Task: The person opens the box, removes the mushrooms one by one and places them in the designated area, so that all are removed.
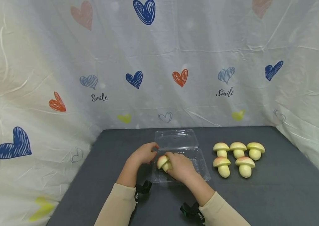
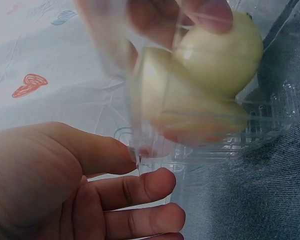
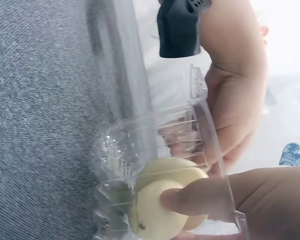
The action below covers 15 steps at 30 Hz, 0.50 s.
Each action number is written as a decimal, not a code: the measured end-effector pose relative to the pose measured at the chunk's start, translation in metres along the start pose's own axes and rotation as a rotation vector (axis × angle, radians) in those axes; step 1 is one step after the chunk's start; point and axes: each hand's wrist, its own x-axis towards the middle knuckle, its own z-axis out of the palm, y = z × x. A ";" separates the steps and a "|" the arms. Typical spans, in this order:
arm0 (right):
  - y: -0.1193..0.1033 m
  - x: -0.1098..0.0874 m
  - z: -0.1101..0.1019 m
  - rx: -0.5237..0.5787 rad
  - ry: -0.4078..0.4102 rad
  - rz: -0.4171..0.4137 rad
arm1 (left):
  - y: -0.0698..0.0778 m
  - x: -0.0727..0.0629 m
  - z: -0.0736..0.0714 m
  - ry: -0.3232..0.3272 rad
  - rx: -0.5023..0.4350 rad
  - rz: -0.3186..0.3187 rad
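Note:
A clear plastic clamshell box (image 1: 203, 169) sits on the table, its lid (image 1: 176, 139) folded back away from me. My right hand (image 1: 182, 167) reaches into the base and holds a toy mushroom (image 1: 163, 162) near the left wall. Its cap is cream with a reddish tint, and the stem is pale. In the right wrist view the thumb presses on the stem (image 3: 160, 212). My left hand (image 1: 143, 153) pinches the box's left rim between thumb and forefinger, as the left wrist view shows.
Several matching mushrooms (image 1: 245, 166) lie in two rows on the dark grey table (image 1: 283, 194), right of the box. A white curtain printed with hearts (image 1: 159, 56) hangs behind and to the sides. Each wrist carries a black camera (image 1: 190, 210).

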 end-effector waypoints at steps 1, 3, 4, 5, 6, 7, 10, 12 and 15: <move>0.000 0.000 -0.001 0.004 -0.003 0.003 | 0.000 0.000 0.000 -0.001 0.001 -0.001; 0.002 -0.001 -0.004 0.015 -0.007 0.008 | -0.001 0.001 0.000 -0.003 0.002 -0.005; 0.002 -0.001 -0.005 0.019 -0.011 0.012 | -0.001 0.001 0.000 -0.004 0.001 -0.005; 0.003 -0.001 -0.006 0.024 -0.017 0.016 | -0.001 0.001 0.000 -0.005 0.002 -0.005; 0.004 -0.001 -0.007 0.028 -0.024 0.020 | -0.001 0.001 0.000 -0.007 0.003 -0.004; 0.005 -0.002 -0.009 0.032 -0.030 0.025 | 0.000 0.001 -0.001 -0.007 0.004 -0.003; 0.006 -0.002 -0.013 0.051 -0.049 0.042 | 0.000 0.001 -0.001 -0.008 0.000 0.000; 0.007 -0.002 -0.015 0.064 -0.059 0.056 | 0.000 0.001 -0.001 -0.007 -0.002 0.001; 0.007 -0.002 -0.017 0.080 -0.067 0.074 | 0.000 0.000 -0.001 -0.004 -0.004 0.002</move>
